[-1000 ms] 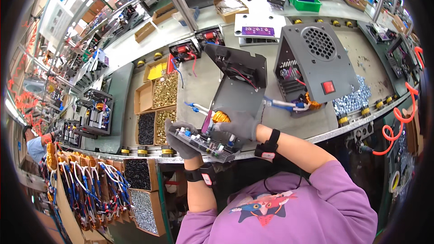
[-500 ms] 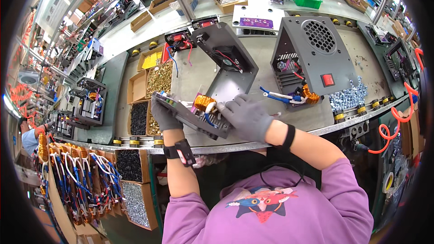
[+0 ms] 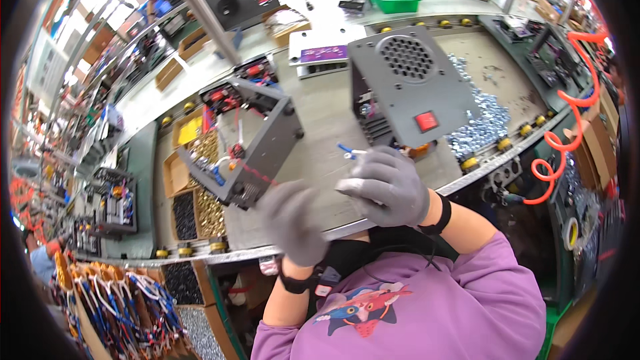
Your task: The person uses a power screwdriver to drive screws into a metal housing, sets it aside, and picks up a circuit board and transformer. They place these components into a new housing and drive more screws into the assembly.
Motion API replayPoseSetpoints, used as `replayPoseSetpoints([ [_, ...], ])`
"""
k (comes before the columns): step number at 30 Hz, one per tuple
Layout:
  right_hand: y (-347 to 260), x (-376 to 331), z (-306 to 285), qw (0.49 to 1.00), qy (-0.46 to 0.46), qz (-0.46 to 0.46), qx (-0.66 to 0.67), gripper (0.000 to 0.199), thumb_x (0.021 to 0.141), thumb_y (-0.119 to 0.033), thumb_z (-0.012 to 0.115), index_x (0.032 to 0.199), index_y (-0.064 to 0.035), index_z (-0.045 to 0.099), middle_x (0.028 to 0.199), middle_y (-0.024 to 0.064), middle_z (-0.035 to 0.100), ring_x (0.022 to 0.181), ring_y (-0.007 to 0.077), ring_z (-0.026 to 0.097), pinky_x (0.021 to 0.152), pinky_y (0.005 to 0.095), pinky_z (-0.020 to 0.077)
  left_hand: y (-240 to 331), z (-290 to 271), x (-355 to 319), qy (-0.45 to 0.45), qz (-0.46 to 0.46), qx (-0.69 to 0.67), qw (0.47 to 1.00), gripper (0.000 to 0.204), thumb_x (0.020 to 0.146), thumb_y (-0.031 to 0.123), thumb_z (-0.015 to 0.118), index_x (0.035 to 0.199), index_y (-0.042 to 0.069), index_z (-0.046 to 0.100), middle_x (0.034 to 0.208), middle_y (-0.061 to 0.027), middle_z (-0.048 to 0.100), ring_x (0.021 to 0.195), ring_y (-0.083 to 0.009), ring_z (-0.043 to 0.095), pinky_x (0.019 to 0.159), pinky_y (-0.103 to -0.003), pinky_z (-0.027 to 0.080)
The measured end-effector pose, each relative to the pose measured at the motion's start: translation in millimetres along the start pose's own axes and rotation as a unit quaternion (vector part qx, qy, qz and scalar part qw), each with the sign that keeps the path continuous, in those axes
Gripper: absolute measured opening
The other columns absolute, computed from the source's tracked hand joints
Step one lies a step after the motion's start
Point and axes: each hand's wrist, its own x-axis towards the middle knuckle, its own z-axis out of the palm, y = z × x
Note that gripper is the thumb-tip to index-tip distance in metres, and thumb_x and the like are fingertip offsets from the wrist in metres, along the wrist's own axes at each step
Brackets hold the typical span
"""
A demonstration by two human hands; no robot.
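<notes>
Head view: sloped grey metal housing with round vent and red switch [image 3: 417, 97] stood on pale grey counter [image 3: 325, 130]. Open dark-grey metal chassis with red wires [image 3: 270, 145] sat left of housing, probably set there to free space between. Grey-gloved right hand [image 3: 387, 187], in front of housing, partly hid blue-and-white cable [image 3: 349, 153]; fingers bent, grip unclear. Grey-gloved left hand [image 3: 293, 223], farther left of housing, blurred; fingers' state unreadable. Loose silver screws [image 3: 490, 119] crowded housing's right side.
</notes>
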Motion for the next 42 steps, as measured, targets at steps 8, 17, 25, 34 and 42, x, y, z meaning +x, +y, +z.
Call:
replayPoseSetpoints([
  [8,8.8,-102.3,-82.7,0.942,0.011,0.306,-0.137,0.014,0.074,-0.007,0.064,0.088,-0.0062,0.07,0.076,0.009,0.064,0.07,0.0261,0.061,0.065,0.0349,0.0485,23.9,167.0,46.2,-0.495,-0.084,0.115,0.857,0.041,0.072,0.027,0.066,0.103,0.001,0.064,0.101,-0.0183,0.065,0.1,-0.0351,0.06,0.087,-0.043,0.046],
  [17,36.9,-99.2,-108.0,0.896,0.066,0.433,0.069,0.02,0.079,-0.009,0.064,0.097,-0.0014,0.069,0.087,0.0126,0.068,0.082,0.0197,0.065,0.074,0.0301,0.0508,33.8,122.1,32.6,-0.456,-0.094,-0.056,0.884,0.049,0.073,0.027,0.069,0.113,0.0,0.059,0.106,-0.0203,0.064,0.103,-0.037,0.059,0.087,-0.043,0.047],
  [25,62.5,-46.7,-69.4,0.776,-0.23,0.323,0.491,0.055,0.093,-0.04,0.054,0.127,0.0033,0.054,0.12,0.0117,0.061,0.113,0.0179,0.054,0.097,0.0313,0.0414,40.5,37.9,80.4,-0.61,-0.169,-0.242,0.735,0.077,0.073,0.021,0.075,0.14,0.003,0.041,0.126,-0.0126,0.057,0.109,-0.0192,0.059,0.091,-0.03,0.047],
  [34,100.6,-36.5,-22.5,0.559,-0.136,0.452,0.682,0.059,0.094,-0.046,0.048,0.131,0.0004,0.049,0.122,0.0108,0.059,0.109,0.0165,0.059,0.101,0.0305,0.0427,10.0,70.6,186.3,-0.642,-0.022,0.145,0.753,0.031,0.078,0.027,0.064,0.101,0.007,0.071,0.085,-0.01,0.069,0.079,-0.0222,0.066,0.07,-0.035,0.05],
  [42,109.8,-26.8,-29.6,0.795,-0.158,0.395,0.433,0.084,0.08,-0.036,0.071,0.146,-0.0084,0.026,0.126,0.0168,0.052,0.118,0.023,0.053,0.099,0.0348,0.0421,47.5,96.6,174.5,-0.409,0.319,0.41,0.75,0.011,0.079,0.016,0.059,0.082,0.012,0.069,0.08,-0.0049,0.065,0.081,-0.0232,0.065,0.074,-0.034,0.048],
])
